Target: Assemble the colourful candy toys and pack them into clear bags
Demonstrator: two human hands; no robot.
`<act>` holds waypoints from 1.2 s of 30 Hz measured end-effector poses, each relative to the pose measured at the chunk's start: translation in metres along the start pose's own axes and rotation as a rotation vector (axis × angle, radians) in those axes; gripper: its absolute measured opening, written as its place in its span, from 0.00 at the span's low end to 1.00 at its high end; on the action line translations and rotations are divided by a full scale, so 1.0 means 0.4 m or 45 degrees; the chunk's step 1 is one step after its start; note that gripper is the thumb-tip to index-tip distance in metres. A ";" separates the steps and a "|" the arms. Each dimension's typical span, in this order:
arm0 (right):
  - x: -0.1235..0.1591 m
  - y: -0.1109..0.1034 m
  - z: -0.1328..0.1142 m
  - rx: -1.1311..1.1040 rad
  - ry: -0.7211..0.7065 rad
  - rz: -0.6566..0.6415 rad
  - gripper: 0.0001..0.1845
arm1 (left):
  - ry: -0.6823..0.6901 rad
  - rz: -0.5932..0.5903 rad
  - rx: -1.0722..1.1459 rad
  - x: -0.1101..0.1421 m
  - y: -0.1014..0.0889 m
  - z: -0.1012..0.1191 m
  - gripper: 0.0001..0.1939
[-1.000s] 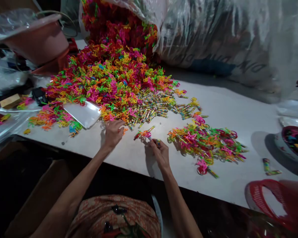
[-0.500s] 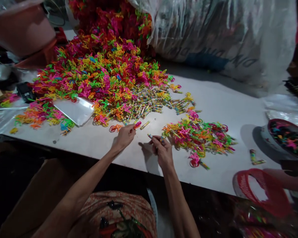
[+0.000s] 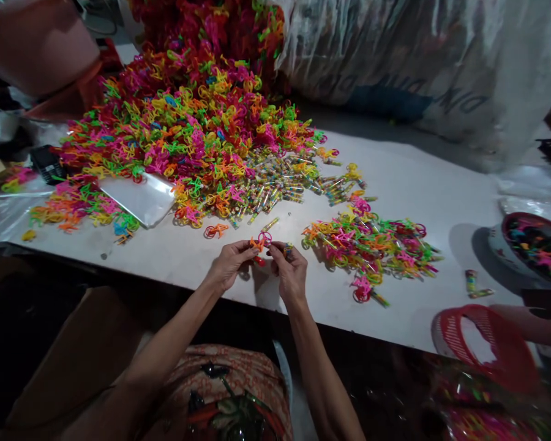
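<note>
My left hand point(image 3: 229, 264) is closed, pinching a small orange and pink plastic toy piece point(image 3: 258, 243) with a ring-like part; a red bit shows just beneath. Close against it, my right hand point(image 3: 291, 269) is closed too, with a small printed tube point(image 3: 288, 248) poking out between its fingers. Its thumb and fingertip meet the toy piece's pink ring; the exact contact is hidden. Just beyond the hands lies a loose printed tube point(image 3: 270, 224), with a red and orange toy piece point(image 3: 215, 231) to its left. Right of my right hand spreads a smaller heap of toy pieces with tubes point(image 3: 371, 245).
A large heap of bright plastic pieces point(image 3: 188, 135) covers the back left, with printed tubes point(image 3: 275, 177) along its right edge. A clear plastic bag point(image 3: 142, 199) lies in front. On the right are a bowl point(image 3: 498, 245) and a red basket point(image 3: 509, 355). A big sack point(image 3: 395, 67) stands behind.
Both hands have come together over the table's front. My left hand has brought its toy piece nearer, and the right hand now meets it. The camera view has shifted slightly.
</note>
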State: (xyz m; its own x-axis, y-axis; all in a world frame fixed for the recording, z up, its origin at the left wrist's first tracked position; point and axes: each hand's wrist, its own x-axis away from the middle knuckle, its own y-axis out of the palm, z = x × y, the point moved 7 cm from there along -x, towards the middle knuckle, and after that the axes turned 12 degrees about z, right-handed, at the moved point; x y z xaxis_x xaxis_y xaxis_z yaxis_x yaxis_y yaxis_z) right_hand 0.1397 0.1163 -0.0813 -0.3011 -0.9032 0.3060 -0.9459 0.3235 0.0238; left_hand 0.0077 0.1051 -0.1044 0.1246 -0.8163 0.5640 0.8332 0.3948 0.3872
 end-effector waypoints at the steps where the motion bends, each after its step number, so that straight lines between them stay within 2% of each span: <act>1: 0.001 -0.005 -0.006 0.031 -0.039 0.013 0.19 | -0.004 0.012 -0.007 0.002 -0.002 0.001 0.22; 5: -0.002 -0.020 -0.017 0.091 -0.094 0.021 0.18 | -0.037 0.036 -0.015 0.007 -0.009 0.003 0.20; 8: -0.009 -0.030 -0.007 0.008 0.027 0.003 0.18 | -0.075 0.048 0.036 0.006 -0.016 0.000 0.17; 13: 0.003 -0.001 0.011 -0.071 0.207 -0.247 0.17 | -0.153 0.031 0.104 0.007 -0.015 -0.010 0.12; 18: 0.003 0.006 0.024 -0.154 0.303 -0.276 0.16 | -0.210 -0.011 0.133 0.024 0.003 -0.018 0.10; 21: 0.002 0.007 0.032 -0.197 0.364 -0.291 0.15 | -0.216 0.032 0.179 0.029 0.000 -0.021 0.10; 26: 0.005 0.008 0.023 -0.200 0.329 -0.294 0.13 | -0.187 0.102 0.213 0.022 -0.020 -0.023 0.10; 32: 0.003 0.011 0.016 -0.190 0.313 -0.351 0.12 | -0.217 0.049 0.192 0.023 -0.020 -0.030 0.13; 36: 0.005 0.000 0.014 -0.087 0.194 -0.294 0.13 | -0.154 0.132 0.062 0.026 -0.034 -0.031 0.16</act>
State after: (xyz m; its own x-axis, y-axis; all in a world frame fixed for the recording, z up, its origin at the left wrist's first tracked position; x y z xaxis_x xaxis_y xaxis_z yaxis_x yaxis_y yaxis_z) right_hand 0.1385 0.1128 -0.0859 -0.0525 -0.9039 0.4246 -0.9755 0.1373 0.1717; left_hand 0.0042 0.0860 -0.1128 0.1403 -0.7147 0.6852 0.7916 0.4967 0.3559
